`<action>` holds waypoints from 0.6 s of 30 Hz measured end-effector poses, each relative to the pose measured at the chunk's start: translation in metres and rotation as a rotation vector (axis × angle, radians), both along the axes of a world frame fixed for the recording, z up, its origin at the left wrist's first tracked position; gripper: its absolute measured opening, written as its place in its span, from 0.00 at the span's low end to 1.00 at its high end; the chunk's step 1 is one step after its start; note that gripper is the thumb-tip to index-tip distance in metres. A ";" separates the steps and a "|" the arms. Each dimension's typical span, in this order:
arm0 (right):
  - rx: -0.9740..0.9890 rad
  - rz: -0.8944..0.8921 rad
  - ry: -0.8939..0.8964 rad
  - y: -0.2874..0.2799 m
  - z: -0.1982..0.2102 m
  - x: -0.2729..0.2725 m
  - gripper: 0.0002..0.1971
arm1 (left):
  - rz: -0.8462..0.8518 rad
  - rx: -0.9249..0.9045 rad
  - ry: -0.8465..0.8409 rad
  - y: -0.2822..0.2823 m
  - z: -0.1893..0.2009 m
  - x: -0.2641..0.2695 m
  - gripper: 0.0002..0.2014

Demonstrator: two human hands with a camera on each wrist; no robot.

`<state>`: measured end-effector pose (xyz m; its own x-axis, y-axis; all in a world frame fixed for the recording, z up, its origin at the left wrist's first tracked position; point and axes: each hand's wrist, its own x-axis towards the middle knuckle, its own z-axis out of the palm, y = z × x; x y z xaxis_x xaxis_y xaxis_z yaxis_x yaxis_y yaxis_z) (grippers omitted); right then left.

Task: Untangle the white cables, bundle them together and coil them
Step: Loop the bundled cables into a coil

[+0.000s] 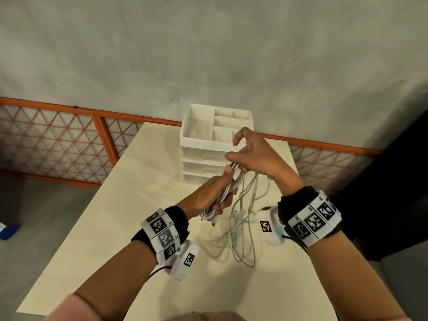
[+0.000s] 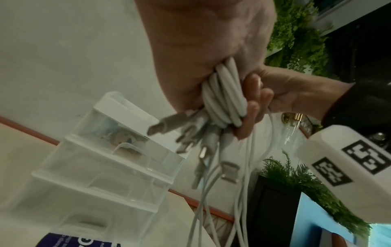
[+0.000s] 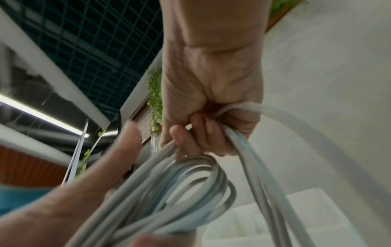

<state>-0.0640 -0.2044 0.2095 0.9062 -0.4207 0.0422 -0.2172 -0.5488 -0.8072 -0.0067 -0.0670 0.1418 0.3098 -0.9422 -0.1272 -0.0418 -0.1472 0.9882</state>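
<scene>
Both hands hold a bunch of white cables [image 1: 231,187] in the air above the cream table [image 1: 111,228]. My left hand [image 1: 221,196] grips the gathered loops from below, fingers curled round them [image 2: 226,98]. Several connector ends [image 2: 190,135] stick out under that fist. My right hand [image 1: 238,158] is just above, its fingers curled round the strands at the top of the bunch [image 3: 198,133]. In the right wrist view the cable loops [image 3: 190,183] lie across my left hand [image 3: 91,180]. Loose cable lengths [image 1: 243,235] hang from the bunch onto the table.
A white drawer organiser [image 1: 199,144] with open top compartments stands behind the hands at the table's far edge. An orange lattice railing [image 1: 58,140] and a grey wall lie beyond. A dark panel [image 1: 393,181] is on the right.
</scene>
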 end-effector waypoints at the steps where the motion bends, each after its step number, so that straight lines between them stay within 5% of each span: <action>1: -0.058 -0.005 0.005 0.001 0.000 0.001 0.14 | -0.003 0.005 -0.034 0.001 0.000 0.000 0.33; 7: -0.586 -0.095 0.096 0.000 -0.005 0.003 0.16 | -0.014 0.077 -0.088 0.002 0.003 0.003 0.21; 14: -0.041 0.166 0.336 -0.044 -0.013 -0.012 0.36 | 0.025 0.081 -0.110 0.014 0.010 0.026 0.19; 18: 0.076 0.156 0.262 -0.046 -0.030 -0.017 0.33 | 0.028 0.081 -0.102 0.018 0.010 0.030 0.18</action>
